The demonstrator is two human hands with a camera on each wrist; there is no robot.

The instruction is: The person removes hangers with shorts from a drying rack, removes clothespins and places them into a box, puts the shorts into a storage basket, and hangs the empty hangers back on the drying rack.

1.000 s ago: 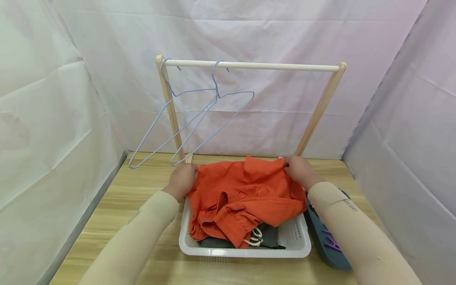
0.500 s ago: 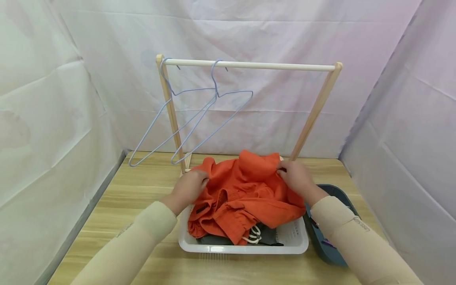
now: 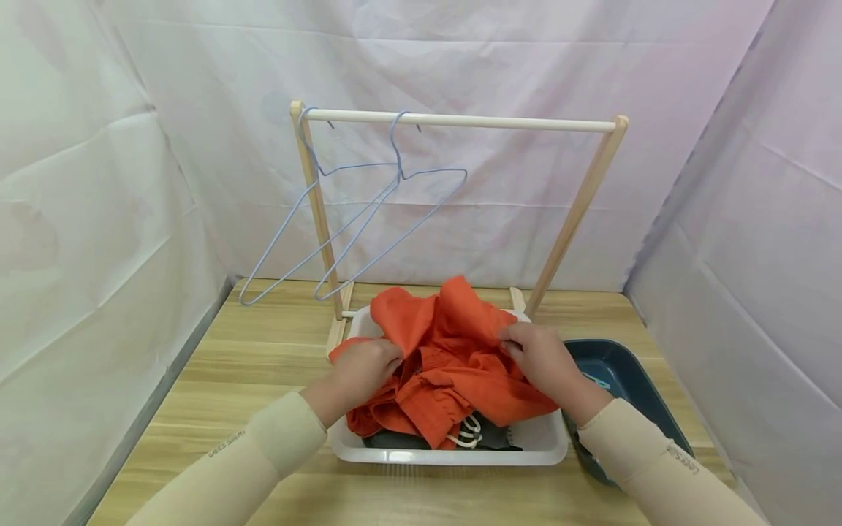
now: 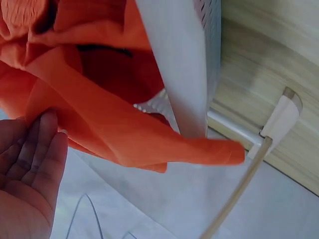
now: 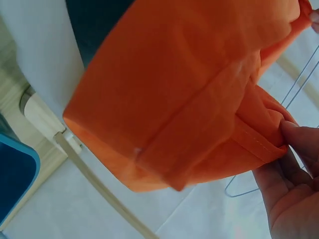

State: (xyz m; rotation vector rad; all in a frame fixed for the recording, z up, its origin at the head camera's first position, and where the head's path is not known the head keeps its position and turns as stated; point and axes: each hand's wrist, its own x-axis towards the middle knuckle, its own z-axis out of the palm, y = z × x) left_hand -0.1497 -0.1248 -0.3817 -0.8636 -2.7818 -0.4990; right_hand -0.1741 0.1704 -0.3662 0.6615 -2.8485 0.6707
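A pair of orange shorts with a gathered waistband lies bunched in the white plastic basket, part of it lifted above the rim. My left hand pinches the cloth at its left side; in the left wrist view a fold of the shorts hangs past the basket's edge. On the right side, my right hand pinches a hem between thumb and fingers, as the right wrist view of the shorts shows. Beneath them lies dark grey cloth, with a white drawstring showing at the front.
Behind the basket stands a wooden rack with a white rail. Two blue wire hangers hang at its left. A dark blue tray holding a light blue clothespin sits right of the basket, partly under my right forearm.
Both hands have come nearer to me and closer together, drawing the far edges of the shorts inward and up. The basket's back rim and more of the blue tray now show.
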